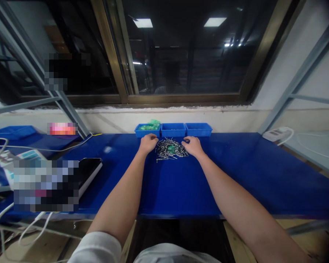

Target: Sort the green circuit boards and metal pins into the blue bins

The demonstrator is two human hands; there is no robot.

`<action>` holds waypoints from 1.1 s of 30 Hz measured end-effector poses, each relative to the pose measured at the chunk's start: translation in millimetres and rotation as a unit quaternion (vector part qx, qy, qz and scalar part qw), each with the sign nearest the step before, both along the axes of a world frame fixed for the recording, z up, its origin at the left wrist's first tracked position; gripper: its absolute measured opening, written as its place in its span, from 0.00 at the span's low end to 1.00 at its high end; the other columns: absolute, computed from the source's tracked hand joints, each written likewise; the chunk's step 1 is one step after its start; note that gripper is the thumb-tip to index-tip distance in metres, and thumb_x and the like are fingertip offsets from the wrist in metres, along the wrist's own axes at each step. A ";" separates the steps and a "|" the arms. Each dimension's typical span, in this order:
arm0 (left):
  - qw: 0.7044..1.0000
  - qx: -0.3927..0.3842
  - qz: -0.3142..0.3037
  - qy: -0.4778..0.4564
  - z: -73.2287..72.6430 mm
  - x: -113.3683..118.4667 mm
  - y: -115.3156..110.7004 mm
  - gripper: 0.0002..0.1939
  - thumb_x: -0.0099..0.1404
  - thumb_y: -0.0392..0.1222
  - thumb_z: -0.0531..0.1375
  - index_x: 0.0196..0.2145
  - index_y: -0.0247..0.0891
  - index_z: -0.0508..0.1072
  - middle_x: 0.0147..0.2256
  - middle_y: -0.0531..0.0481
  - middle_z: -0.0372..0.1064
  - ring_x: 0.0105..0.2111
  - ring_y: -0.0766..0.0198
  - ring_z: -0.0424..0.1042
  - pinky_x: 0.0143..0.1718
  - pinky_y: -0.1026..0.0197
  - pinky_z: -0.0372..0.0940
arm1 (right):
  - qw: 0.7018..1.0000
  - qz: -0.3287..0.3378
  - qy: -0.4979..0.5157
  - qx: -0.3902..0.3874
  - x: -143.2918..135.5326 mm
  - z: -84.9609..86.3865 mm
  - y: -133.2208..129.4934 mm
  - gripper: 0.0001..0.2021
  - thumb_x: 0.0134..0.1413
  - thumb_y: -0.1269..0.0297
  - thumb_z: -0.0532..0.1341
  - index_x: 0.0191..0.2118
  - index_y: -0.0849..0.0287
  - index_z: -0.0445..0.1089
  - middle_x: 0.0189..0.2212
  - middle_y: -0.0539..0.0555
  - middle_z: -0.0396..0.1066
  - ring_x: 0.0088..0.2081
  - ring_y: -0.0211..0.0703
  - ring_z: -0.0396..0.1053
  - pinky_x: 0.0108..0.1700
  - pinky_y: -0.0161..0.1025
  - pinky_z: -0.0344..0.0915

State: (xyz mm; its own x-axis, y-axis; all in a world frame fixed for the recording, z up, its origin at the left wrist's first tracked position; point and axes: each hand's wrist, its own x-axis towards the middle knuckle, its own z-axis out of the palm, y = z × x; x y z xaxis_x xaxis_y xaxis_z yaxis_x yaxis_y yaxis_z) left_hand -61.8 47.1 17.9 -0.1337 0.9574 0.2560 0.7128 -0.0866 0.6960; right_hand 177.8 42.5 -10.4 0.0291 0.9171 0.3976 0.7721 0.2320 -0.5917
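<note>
A loose pile of thin metal pins or screws (164,154) lies on the blue table, with a green piece (171,148) in its middle. At the pile's left edge is my left hand (148,144), its fingers curled and thumb close to the index finger. My right hand (194,146) is at the right edge, fingers bent inward with the tips close together by the pins. Anything between either hand's fingertips is too small to make out. Behind the pile stand a blue bin with green plastic bags (149,128), a middle blue bin (173,134) and a right blue bin (199,134), both with small contents.
A dark-screened device (91,168) and white cables (9,146) are at the left of the blue table (178,193). A white power strip (275,134) lies at the far right. Metal frame posts rise on both sides, and a window (186,54) is behind.
</note>
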 end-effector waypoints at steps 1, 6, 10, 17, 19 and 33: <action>0.999 -0.008 -0.003 0.040 -0.2 3.1 -1.2 0.15 0.53 0.40 0.58 0.39 0.37 0.76 0.39 0.46 0.75 0.43 0.55 0.72 0.46 0.60 0.63 | 1.000 -0.008 -0.017 -0.008 0.2 -0.4 0.1 0.15 0.48 0.58 0.59 0.40 0.58 0.74 0.38 0.57 0.74 0.43 0.46 0.69 0.49 0.41 0.61; 0.990 0.005 -0.043 0.136 -7.2 15.8 -1.5 0.18 0.58 0.37 0.53 0.44 0.39 0.75 0.44 0.47 0.73 0.47 0.58 0.70 0.51 0.63 0.60 | 0.998 0.018 -0.056 -0.036 -3.4 -2.0 -0.4 0.16 0.49 0.55 0.58 0.40 0.58 0.74 0.39 0.58 0.72 0.42 0.46 0.68 0.48 0.41 0.61; 0.985 0.021 -0.082 0.151 -15.7 19.3 3.6 0.17 0.59 0.36 0.54 0.44 0.38 0.76 0.44 0.44 0.73 0.47 0.54 0.70 0.51 0.59 0.61 | 0.996 0.048 -0.066 -0.034 -5.7 -5.1 1.0 0.14 0.49 0.57 0.58 0.38 0.57 0.75 0.36 0.57 0.72 0.39 0.45 0.68 0.45 0.40 0.61; 0.986 0.013 -0.080 0.143 -19.8 19.2 6.7 0.11 0.56 0.35 0.56 0.34 0.39 0.78 0.37 0.45 0.75 0.41 0.57 0.71 0.45 0.62 0.63 | 0.996 0.061 -0.059 -0.014 -4.1 -8.9 3.1 0.10 0.49 0.59 0.59 0.33 0.56 0.76 0.33 0.56 0.72 0.36 0.43 0.67 0.43 0.38 0.60; 0.987 0.007 -0.075 0.144 -17.9 18.7 5.2 0.11 0.55 0.33 0.56 0.33 0.39 0.77 0.36 0.45 0.75 0.40 0.58 0.72 0.43 0.63 0.63 | 0.996 0.061 -0.056 -0.017 -4.0 -8.7 2.7 0.11 0.49 0.59 0.59 0.34 0.56 0.76 0.33 0.56 0.72 0.36 0.43 0.67 0.43 0.38 0.60; 0.988 -0.007 -0.065 0.140 -20.0 15.2 5.6 0.08 0.56 0.38 0.58 0.32 0.39 0.77 0.35 0.42 0.75 0.39 0.55 0.72 0.42 0.61 0.63 | 0.996 0.058 -0.060 -0.015 -5.0 -5.4 0.2 0.13 0.49 0.56 0.59 0.36 0.57 0.75 0.35 0.56 0.73 0.38 0.44 0.69 0.45 0.40 0.61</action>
